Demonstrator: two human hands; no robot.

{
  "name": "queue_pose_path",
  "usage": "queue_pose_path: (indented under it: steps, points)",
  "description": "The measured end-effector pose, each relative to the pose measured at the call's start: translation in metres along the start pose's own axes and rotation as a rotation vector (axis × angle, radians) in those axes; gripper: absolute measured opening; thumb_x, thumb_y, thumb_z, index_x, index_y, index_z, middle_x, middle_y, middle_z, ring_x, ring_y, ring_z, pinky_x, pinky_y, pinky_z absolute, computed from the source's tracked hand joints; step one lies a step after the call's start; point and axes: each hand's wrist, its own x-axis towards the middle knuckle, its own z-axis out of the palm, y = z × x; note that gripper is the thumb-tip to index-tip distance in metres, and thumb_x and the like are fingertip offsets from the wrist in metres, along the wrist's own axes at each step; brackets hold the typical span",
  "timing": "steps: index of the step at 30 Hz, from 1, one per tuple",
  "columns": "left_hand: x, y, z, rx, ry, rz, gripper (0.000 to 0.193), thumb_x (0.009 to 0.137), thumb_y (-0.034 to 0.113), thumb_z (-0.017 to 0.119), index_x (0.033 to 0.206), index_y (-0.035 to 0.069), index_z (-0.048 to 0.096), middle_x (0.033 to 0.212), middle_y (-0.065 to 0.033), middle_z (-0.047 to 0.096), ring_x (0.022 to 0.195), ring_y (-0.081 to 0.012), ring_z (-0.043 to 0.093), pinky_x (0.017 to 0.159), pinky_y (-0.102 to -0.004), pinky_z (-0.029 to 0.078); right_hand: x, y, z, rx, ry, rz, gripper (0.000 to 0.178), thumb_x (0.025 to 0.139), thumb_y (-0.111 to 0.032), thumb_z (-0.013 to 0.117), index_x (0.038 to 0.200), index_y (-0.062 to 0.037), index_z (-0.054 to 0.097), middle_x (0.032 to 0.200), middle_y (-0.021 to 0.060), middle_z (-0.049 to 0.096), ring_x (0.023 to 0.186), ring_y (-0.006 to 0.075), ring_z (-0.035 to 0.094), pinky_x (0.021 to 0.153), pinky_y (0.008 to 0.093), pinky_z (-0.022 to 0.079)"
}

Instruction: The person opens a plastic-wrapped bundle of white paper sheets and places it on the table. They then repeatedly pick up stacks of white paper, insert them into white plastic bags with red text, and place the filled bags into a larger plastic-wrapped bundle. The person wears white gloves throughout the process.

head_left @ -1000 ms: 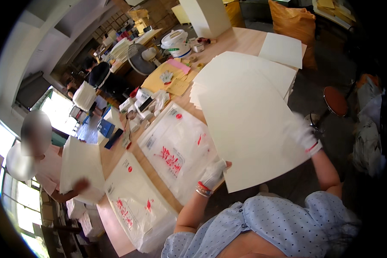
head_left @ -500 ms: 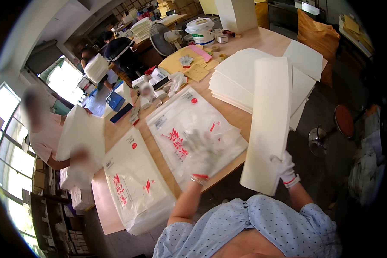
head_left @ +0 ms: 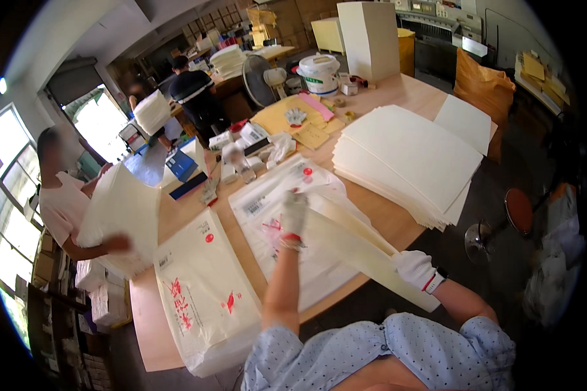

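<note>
My right hand, in a white glove, grips the near right part of a long, curved cream sheet. The sheet slants over a clear plastic bag with red print that lies flat on the table. At the sheet's far left end is my gloved left hand, above the bag, its fingers drawn together; what they hold is hidden. On the left lies a stack of similar printed plastic bags. A fanned stack of white sheets rests on the table to the right.
Toward the back stand a white bucket and a fan, near yellow papers. A blue box and a clear bottle are nearer. At left, a co-worker handles large sheets. A round stool stands right of the table.
The cream sheet has swung from upright over the white stack to low across the bag, moved leftward by my right hand. My left hand has drawn its spread fingers together and shifted slightly farther away.
</note>
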Motion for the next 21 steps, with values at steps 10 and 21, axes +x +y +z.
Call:
queue_pose_path:
  steps: [10, 21]
  points:
    - [-0.117, 0.039, 0.052, 0.613, -0.157, 0.214, 0.056, 0.077, 0.02, 0.064, 0.127, 0.005, 0.044, 0.096, -0.0186, 0.058, 0.087, -0.0348, 0.059, 0.08, -0.0424, 0.048, 0.152, 0.007, 0.032, 0.275, 0.22, 0.262, 0.041, 0.084, -0.017, 0.055, 0.123, -0.0088, 0.047, 0.123, 0.0112, 0.053, 0.092, 0.0285, 0.062, 0.076, 0.038, 0.05]
    - [-0.154, -0.139, -0.084, -0.355, 0.47, -0.252, 0.031, 0.089, 0.013, 0.043, 0.12, 0.01, 0.043, 0.094, -0.0046, 0.052, 0.087, -0.018, 0.055, 0.073, -0.0368, 0.049, 0.205, 0.062, 0.114, 0.393, -0.275, 0.4, 0.056, 0.091, -0.026, 0.039, 0.143, -0.0128, 0.023, 0.128, 0.0206, 0.051, 0.114, 0.0384, 0.052, 0.097, 0.0445, 0.04]
